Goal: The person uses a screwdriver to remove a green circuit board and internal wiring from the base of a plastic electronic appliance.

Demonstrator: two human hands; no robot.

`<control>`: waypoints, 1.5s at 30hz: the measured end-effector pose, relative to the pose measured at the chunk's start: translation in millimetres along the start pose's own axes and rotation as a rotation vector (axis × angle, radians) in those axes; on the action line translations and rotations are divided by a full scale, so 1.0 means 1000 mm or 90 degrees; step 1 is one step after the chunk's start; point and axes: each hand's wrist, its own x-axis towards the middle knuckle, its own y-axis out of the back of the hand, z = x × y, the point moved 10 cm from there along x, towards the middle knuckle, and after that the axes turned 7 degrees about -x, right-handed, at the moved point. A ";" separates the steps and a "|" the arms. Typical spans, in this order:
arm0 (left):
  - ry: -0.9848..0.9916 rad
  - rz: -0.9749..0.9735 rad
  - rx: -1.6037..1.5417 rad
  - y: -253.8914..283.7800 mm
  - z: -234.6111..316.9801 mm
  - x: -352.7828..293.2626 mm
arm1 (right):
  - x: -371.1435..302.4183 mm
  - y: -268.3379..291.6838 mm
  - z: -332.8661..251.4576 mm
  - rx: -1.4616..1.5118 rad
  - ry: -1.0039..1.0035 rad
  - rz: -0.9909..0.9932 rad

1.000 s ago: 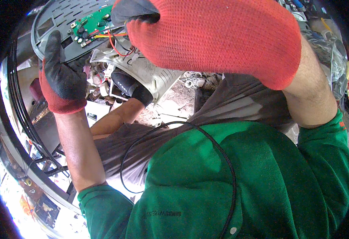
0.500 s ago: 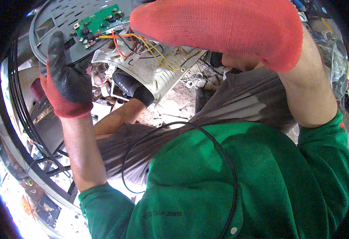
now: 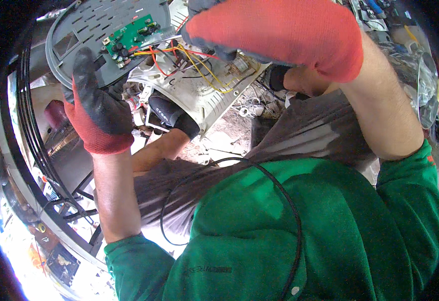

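1. Head view: the left hand has the grey panel by its lower edge, thumb pressed on the face, other fingers mostly hidden.
2. On that panel lies the green board, with red and yellow wires.
3. Close by, the right hand has its fingers partly curled; I can't tell whether they pinch the metal strip.
4. Below, a pale shell sits beside a shoe.
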 end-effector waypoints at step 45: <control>0.029 -0.141 0.156 0.003 -0.043 -0.014 | 0.000 -0.088 -0.010 -1.929 0.415 1.037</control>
